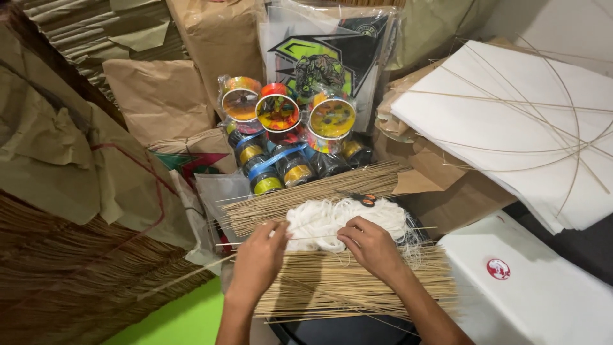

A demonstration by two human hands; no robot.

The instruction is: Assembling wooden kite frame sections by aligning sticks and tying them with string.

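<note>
White string tangle lies between two bundles of thin sticks; left hand and right hand pinch one stick across it. Orange-handled scissors rest beside colourful spools; a white box carries a round red label.

Colourful thread spools — white paper sheets — brown paper.

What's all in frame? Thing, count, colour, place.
white string bundle: one, white, centre, between two stick piles
near stick pile: one, tan, under both hands
far stick pile: one, tan, behind the string
scissors: one, orange handles, on far pile
thread spools: about ten, multicoloured, wrapped, upper centre
white paper sheets: one stack, right, bent thin sticks on top
brown paper bundles: several, left and rear
white box: one, red round mark, lower right
left hand: on string's left edge
right hand: on string's near edge
</note>
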